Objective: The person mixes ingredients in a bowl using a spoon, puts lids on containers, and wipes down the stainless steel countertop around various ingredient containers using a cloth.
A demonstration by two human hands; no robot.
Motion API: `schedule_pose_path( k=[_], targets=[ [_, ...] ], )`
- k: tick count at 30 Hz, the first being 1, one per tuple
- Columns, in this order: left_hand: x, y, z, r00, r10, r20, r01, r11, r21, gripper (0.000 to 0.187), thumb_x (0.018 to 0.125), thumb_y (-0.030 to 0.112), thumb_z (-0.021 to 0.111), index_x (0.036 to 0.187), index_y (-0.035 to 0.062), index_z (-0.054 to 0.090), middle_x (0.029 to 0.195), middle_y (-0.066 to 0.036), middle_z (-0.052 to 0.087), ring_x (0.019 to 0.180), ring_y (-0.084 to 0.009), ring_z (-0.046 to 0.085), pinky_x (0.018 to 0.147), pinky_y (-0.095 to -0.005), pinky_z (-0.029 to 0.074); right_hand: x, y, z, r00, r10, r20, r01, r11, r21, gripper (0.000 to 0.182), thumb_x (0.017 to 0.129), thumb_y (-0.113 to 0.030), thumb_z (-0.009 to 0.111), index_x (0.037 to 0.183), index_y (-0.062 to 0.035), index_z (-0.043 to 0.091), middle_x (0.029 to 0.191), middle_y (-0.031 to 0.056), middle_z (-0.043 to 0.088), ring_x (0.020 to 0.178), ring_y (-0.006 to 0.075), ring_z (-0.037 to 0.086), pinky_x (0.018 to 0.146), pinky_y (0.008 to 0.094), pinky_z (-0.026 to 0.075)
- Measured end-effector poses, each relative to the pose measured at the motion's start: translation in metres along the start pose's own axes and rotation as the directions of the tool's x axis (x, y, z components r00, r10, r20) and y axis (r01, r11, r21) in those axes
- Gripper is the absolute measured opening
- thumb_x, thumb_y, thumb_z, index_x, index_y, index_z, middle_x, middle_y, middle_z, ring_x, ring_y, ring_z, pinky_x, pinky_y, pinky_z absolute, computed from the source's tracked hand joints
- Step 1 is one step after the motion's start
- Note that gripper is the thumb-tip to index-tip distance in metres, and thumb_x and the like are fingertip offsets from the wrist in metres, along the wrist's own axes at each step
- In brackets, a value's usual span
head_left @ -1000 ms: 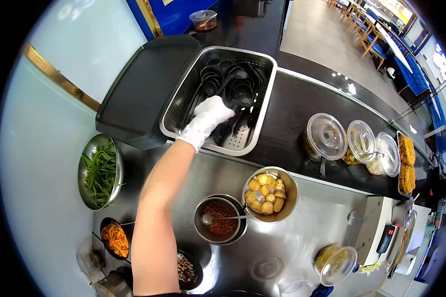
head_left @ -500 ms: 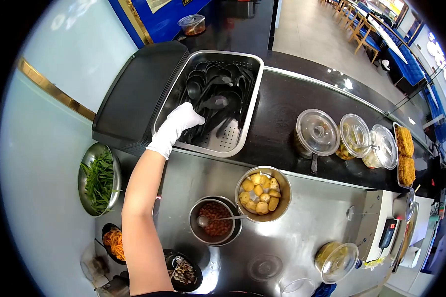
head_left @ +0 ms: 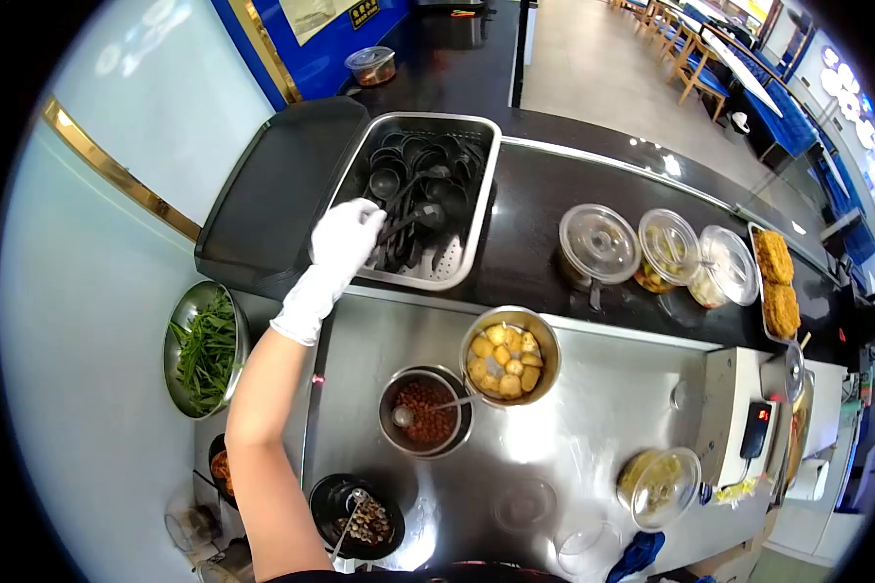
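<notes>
My left hand [head_left: 348,233], in a white glove, is closed at the near left rim of a perforated metal tray [head_left: 444,283]. Its fingers look pinched around the handle of a black soup spoon [head_left: 413,222], whose bowl points right, over the tray; the grip itself is partly hidden. Many more black spoons [head_left: 385,183] lie piled in the tray. Left of the tray is a stack of black trays [head_left: 277,194], close behind my wrist. My right hand is out of view.
On the steel counter stand a pot of potatoes [head_left: 551,374], a pot of beans [head_left: 426,413] with a ladle, and a black bowl [head_left: 396,532]. Greens fill a metal bowl [head_left: 172,374] at left. Lidded containers [head_left: 598,243] and a tray of fried food [head_left: 778,282] line the black ledge.
My left hand has drawn back and slightly left from the spoon pile, its fingers now lifted and pinched. One spoon has shifted with it. The camera view has moved a little.
</notes>
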State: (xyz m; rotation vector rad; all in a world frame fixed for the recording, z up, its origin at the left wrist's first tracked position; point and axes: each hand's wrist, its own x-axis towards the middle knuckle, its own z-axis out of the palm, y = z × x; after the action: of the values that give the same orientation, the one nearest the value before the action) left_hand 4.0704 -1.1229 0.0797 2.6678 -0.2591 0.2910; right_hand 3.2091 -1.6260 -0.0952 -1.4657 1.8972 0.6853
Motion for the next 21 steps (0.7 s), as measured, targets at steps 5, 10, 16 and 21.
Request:
schedule_pose_path(
  k=[5,10,16,21],
  targets=[
    [-0.060,0.048,-0.050,0.933,0.313,-0.177,-0.355,0.880,-0.317,0.017,0.093,0.010,0.053,0.100,0.0055,0.068,0.095,-0.014,0.068,0.088,-0.0230,0.067,0.079,-0.0300,0.050,0.067,0.057,0.017,0.850,-0.524,-0.047,0.428,0.741,-0.518,0.013,0.074,-0.021,0.065,0.077,-0.0078,0.068,0.074,0.0136,0.062,0.066,0.0288,0.060,0.063,0.0378,0.050],
    [-0.157,0.113,-0.066,0.706,0.689,0.165,-0.666,0.725,-0.176,0.035,0.083,0.002,0.057,0.118,0.0039,0.057,0.104,-0.016,0.059,0.099,-0.0321,0.057,0.086,-0.0356,0.045,0.028,0.059,0.014,0.579,-0.591,-0.562,0.347,0.802,-0.486,0.030,0.086,-0.026,0.049,0.079,0.0000,0.062,0.081,0.0227,0.063,0.079,0.0433,0.060,0.073,0.0493,0.048],
    [-0.268,0.173,-0.033,0.588,0.599,0.543,-0.376,0.797,-0.472,0.023,0.080,0.014,0.066,0.102,0.0048,0.066,0.077,-0.008,0.064,0.066,-0.0235,0.062,0.063,-0.0312,0.049,-0.052,-0.048,0.004,0.504,-0.429,-0.749,0.546,0.831,-0.108,0.024,0.087,-0.025,0.056,0.092,-0.0025,0.064,0.083,0.0213,0.064,0.080,0.0393,0.062,0.069,0.0411,0.049],
    [-0.335,0.210,0.023,0.519,0.658,0.546,-0.300,0.738,-0.605,0.016,0.082,0.020,0.064,0.091,0.0079,0.068,0.082,-0.009,0.067,0.074,-0.0264,0.065,0.067,-0.0334,0.050,-0.108,-0.148,0.007,0.358,-0.668,-0.652,0.760,0.615,-0.213,0.022,0.086,-0.025,0.059,0.095,-0.0053,0.066,0.083,0.0191,0.065,0.078,0.0356,0.064,0.070,0.0393,0.050]
  ],
)
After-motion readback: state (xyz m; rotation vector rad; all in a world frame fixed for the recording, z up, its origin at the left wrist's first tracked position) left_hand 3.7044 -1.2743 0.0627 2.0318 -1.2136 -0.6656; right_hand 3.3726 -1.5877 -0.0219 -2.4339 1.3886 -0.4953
